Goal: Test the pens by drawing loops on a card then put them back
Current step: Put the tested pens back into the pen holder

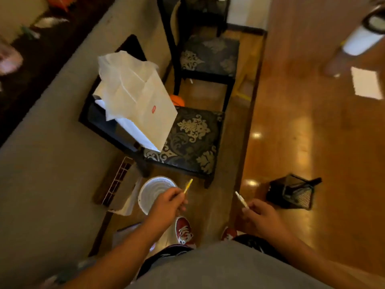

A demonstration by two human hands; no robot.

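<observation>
Lower centre, the left hand pinches a yellow pen over the white bin; a slip could lose it there. The right hand's fingers grip a white pen beside the mesh holder. The card lies upper right on the counter, an awkward reach.

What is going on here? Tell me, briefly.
A person stands beside the wooden table, holding a yellow pen in the left hand and a white pen in the right hand. The black mesh pen holder sits on the table near the right hand. A white card lies farther along, away from both pens.
</observation>
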